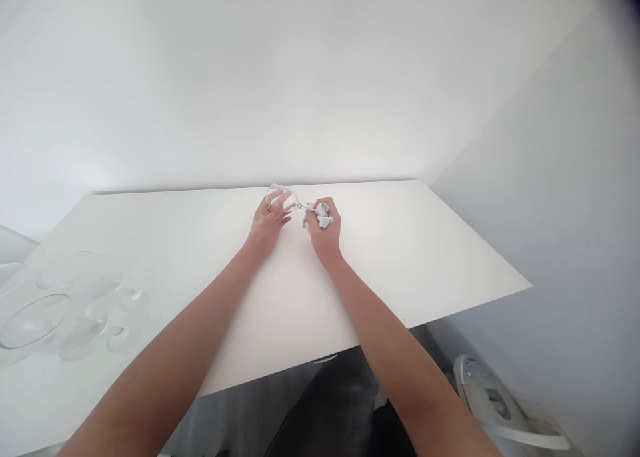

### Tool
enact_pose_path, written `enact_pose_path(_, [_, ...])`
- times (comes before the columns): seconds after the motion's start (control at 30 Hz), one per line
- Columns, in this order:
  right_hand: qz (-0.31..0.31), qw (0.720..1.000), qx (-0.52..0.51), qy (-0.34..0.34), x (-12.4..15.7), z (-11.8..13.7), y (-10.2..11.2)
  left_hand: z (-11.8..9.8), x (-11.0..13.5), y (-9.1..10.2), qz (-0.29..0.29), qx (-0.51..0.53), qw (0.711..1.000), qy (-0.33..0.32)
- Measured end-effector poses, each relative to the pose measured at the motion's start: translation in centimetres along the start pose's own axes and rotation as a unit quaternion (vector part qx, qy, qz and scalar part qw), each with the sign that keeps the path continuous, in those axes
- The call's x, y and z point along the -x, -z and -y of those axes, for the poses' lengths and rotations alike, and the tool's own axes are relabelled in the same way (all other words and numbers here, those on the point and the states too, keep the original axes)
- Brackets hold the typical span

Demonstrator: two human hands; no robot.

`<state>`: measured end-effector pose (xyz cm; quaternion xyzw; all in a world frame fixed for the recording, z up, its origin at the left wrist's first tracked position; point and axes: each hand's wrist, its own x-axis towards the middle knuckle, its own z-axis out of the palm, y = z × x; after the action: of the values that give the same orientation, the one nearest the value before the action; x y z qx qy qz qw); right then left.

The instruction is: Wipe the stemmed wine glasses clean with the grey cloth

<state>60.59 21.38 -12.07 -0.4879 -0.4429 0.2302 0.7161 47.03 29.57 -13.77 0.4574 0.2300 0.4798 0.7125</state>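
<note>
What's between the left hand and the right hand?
Head view: a clear glass, its bowl in the left hand, its stem side pointing toward the bunched white cloth in the right hand.

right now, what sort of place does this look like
Probably a room corner indoors, home or workplace unclear: a white table along a plain wall, clear glassware at its left, and a white appliance low on the right.
</note>
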Motion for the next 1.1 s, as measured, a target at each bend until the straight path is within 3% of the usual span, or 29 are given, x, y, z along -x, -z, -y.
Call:
enact_pose_path(0.07, [0.001,0.999,-0.02,-0.038,-0.2,-0.1,-0.1,0.1,-0.1,0.2,-0.003,0.0,1.0,-0.003])
enact_pose_path(0.17, [0.001,0.972,-0.104,-0.209,-0.7,-0.7,-0.2,0.3,-0.2,0.5,-0.011,-0.009,1.0,-0.01])
enact_pose_path(0.23, [0.008,0.952,-0.127,-0.278,-0.9,-0.9,-0.2,0.4,-0.2,0.6,-0.013,-0.016,1.0,-0.013])
enact_pose_path(0.3, [0.01,0.968,-0.094,-0.233,-0.6,-0.8,-0.2,0.4,-0.2,0.6,-0.01,-0.014,1.0,-0.014])
enact_pose_path(0.37, [0.011,0.993,-0.025,-0.113,-0.2,-0.4,-0.1,0.4,-0.3,0.6,-0.006,-0.002,1.0,-0.011])
enact_pose_path(0.43, [0.015,0.999,0.027,-0.012,0.2,-0.1,-0.1,0.3,-0.3,0.5,-0.006,0.013,1.0,-0.008])
enact_pose_path(0.5, [0.018,1.0,0.013,-0.019,0.2,-0.2,-0.1,0.1,-0.2,0.4,-0.006,0.023,1.0,-0.013])
enact_pose_path(0.6, [0.04,0.973,-0.091,-0.207,-0.4,-0.9,-0.3,0.0,-0.1,0.4,-0.004,0.016,0.999,-0.028])
enact_pose_path(0.67, [0.037,0.953,-0.117,-0.277,-0.6,-1.2,-0.3,0.1,-0.1,0.4,-0.006,-0.001,1.0,-0.029])
enact_pose_path(0.7, [0.029,0.96,-0.103,-0.257,-0.6,-1.2,-0.3,0.1,-0.2,0.4,-0.007,-0.006,1.0,-0.028])
enact_pose_path(0.77, [0.017,0.989,-0.033,-0.141,-0.4,-0.8,-0.2,0.2,-0.2,0.5,-0.008,-0.004,1.0,-0.024])
enact_pose_path(0.83, [0.032,0.998,0.034,-0.032,0.0,-0.3,-0.2,0.2,-0.3,0.7,-0.002,0.014,1.0,-0.02])
enact_pose_path(0.87, [0.042,0.998,0.044,-0.012,0.2,-0.1,-0.2,0.2,-0.3,0.7,0.003,0.023,1.0,-0.02])
enact_pose_path(0.9, [0.048,0.998,0.034,-0.025,0.2,-0.1,-0.2,0.1,-0.3,0.8,0.007,0.03,0.999,-0.021])
enact_pose_path(0.97, [0.05,0.991,-0.031,-0.121,0.1,-0.3,-0.2,0.0,-0.3,0.8,0.013,0.031,0.999,-0.026])
enact_pose_path(1.03, [0.048,0.965,-0.101,-0.235,-0.3,-0.8,-0.3,0.0,-0.2,0.7,0.008,0.021,0.999,-0.028])
enact_pose_path(1.1, [0.048,0.946,-0.12,-0.299,-0.6,-1.4,-0.4,0.0,-0.2,0.6,-0.003,0.01,1.0,-0.024])
